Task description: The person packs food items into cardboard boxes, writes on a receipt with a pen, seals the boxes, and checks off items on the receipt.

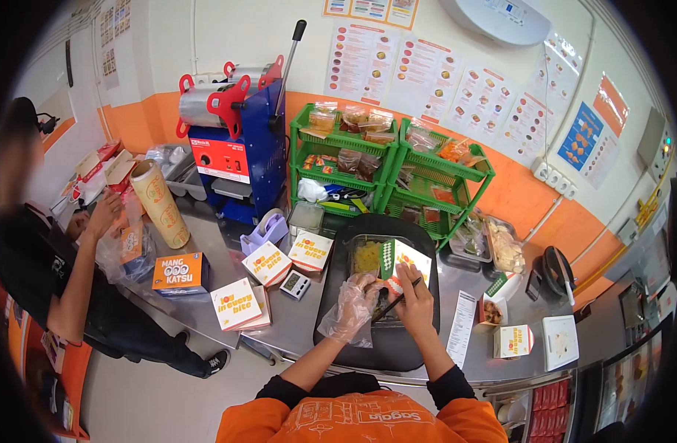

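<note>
Left hand: the person's left hand (353, 306), in a loose clear glove, has its fingers bent close together at the near left edge of the box; whether they pinch its wall cannot be told.
Right hand: the bare right hand (416, 299) reaches over the box's near right part, fingers extended; its grip is partly hidden.
Dark slender tool: the tool (384, 310) slants between the hands, running under the right fingers; whether it is gripped cannot be told.
White box: the box (409, 256), with a green patterned flap (386, 260), is over the black tray (390, 353) on the counter (294, 314).
Clear container: the container (354, 255), with yellow food (367, 257), sits just left of the box.
Steadying: the box is best braced low by the gloved hand, with light, even pressure from the other, as thin card probably creases easily.
Care: the tool's end should stay clear of the flap, and the loose glove clear of the food.
</note>
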{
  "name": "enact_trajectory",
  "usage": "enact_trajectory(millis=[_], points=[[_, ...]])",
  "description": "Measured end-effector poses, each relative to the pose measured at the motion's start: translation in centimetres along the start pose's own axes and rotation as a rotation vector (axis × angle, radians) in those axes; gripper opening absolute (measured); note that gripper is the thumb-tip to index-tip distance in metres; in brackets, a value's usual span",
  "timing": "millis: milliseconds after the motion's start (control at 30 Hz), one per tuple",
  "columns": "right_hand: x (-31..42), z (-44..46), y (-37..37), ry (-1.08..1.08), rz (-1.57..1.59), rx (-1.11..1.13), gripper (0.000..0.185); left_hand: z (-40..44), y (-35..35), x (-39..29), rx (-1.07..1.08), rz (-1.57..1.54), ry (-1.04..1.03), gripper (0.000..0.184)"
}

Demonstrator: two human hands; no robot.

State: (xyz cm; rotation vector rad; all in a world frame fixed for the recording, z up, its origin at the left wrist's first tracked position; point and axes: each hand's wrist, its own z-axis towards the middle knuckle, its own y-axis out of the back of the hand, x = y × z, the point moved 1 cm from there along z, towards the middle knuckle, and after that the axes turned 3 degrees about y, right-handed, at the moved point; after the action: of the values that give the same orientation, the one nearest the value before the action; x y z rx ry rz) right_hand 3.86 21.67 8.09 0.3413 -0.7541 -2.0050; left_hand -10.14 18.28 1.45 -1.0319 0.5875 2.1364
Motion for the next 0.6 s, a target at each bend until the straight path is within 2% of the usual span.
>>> enact_trajectory(millis=[300, 400, 500, 600], points=[[0.1, 0.2, -1.2, 0.017, -0.035, -0.033, 0.053, 0.5, 0.3, -0.4, 0.046, 0.163, -0.158, 0.01], [0.0, -0.1, -1.2, 0.028, -0.04, 0.003, 0.053, 0.3, 0.5, -0.4, 0.105, 0.091, -0.015, 0.005], [0.1, -0.4, -1.4, 0.072, -0.06, 0.058, 0.052, 0.6, 0.7, 0.5, 0.168, 0.11, 0.14, 0.007], [-0.2, -0.8, -1.5, 0.077, -0.063, 0.11, 0.055, 1.2, 1.5, 0.3, 0.278, 0.049, 0.151, 0.016]])
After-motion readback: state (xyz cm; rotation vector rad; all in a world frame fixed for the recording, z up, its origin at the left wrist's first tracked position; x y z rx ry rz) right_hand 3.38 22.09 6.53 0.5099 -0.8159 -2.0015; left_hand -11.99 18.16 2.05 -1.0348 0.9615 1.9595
